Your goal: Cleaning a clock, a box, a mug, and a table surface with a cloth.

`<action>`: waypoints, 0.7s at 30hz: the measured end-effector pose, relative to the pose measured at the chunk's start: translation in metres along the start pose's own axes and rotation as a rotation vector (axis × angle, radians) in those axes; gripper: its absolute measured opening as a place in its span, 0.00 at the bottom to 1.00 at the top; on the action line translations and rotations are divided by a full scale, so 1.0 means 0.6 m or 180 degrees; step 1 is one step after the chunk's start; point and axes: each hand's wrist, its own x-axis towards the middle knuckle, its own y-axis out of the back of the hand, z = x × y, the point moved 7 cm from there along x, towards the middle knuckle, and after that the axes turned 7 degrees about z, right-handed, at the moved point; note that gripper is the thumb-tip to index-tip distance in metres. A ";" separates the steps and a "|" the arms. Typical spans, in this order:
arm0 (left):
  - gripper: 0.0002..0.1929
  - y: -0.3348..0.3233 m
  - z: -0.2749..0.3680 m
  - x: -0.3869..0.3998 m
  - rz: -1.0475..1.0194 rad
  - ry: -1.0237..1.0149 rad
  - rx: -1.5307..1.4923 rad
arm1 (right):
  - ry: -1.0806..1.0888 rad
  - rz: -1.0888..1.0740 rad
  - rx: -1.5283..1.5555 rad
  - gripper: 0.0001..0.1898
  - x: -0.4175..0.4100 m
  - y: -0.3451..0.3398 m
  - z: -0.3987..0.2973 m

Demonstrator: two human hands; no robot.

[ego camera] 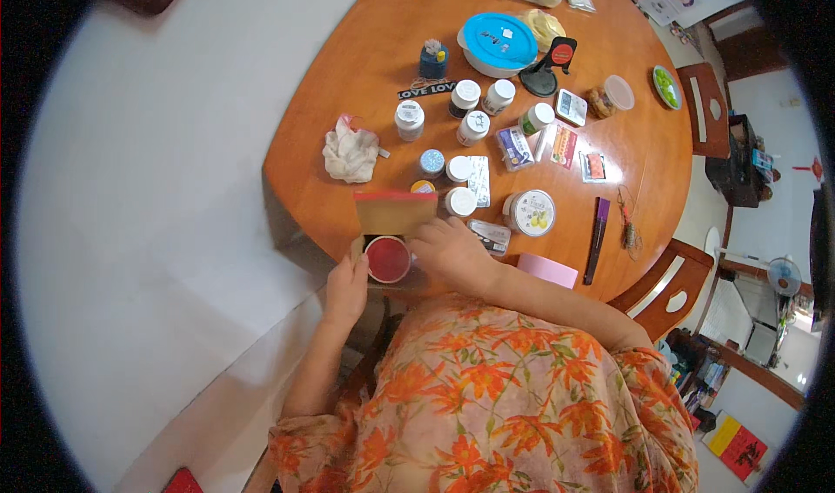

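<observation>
At the table's near edge a small cardboard box has its flap raised, with a red strip along the top. Inside it sits a round container with a dark red top and a pale rim. My left hand grips the box's left side, thumb by the container's rim. At the right side of the box is my right hand, its fingers bent around the edge and partly blurred. Just beyond the flap stand a yellow-lidded jar, partly hidden, and a white-capped bottle.
Several white bottles stand mid-table, with a crumpled cloth to their left. Behind them are a blue-lidded bowl and a black phone stand. A clear-sided tub, pink card and purple-black strip lie to the right.
</observation>
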 end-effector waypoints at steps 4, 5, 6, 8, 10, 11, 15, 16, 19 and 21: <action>0.20 -0.019 0.044 -0.011 -0.0406 -0.0039 0.0379 | 0.0528 -0.0034 -0.0838 0.18 0.020 -0.022 -0.043; 0.19 -0.024 0.053 -0.018 -0.0533 -0.0029 0.0263 | 0.0545 -0.0112 -0.0786 0.16 0.027 -0.037 -0.054; 0.19 -0.028 0.049 -0.022 -0.0526 -0.0030 0.0259 | 0.0553 -0.0112 -0.0790 0.16 0.023 -0.038 -0.060; 0.18 -0.034 0.049 -0.027 -0.0334 -0.0135 0.0262 | 0.0546 -0.0734 -0.0859 0.14 0.010 -0.059 -0.064; 0.18 -0.043 0.061 -0.032 -0.0421 -0.0137 0.0165 | 0.0597 -0.0889 -0.0883 0.13 -0.003 -0.057 -0.053; 0.18 -0.046 0.069 -0.034 -0.0483 -0.0132 0.0076 | 0.0671 -0.1035 -0.0896 0.12 -0.013 -0.058 -0.050; 0.19 -0.073 0.066 -0.022 -0.0711 -0.0233 0.0123 | 0.0636 -0.0655 -0.1258 0.12 -0.029 -0.044 -0.049; 0.19 -0.077 0.063 -0.017 -0.0727 -0.0210 0.0260 | 0.0635 -0.0582 -0.1493 0.11 -0.028 -0.045 -0.048; 0.19 -0.082 0.063 -0.011 -0.0709 -0.0318 0.0462 | 0.0608 -0.0566 -0.1660 0.12 -0.023 -0.045 -0.041; 0.19 -0.081 0.071 -0.013 -0.0670 -0.0426 0.0512 | 0.0595 -0.0642 -0.1580 0.12 -0.019 -0.039 -0.043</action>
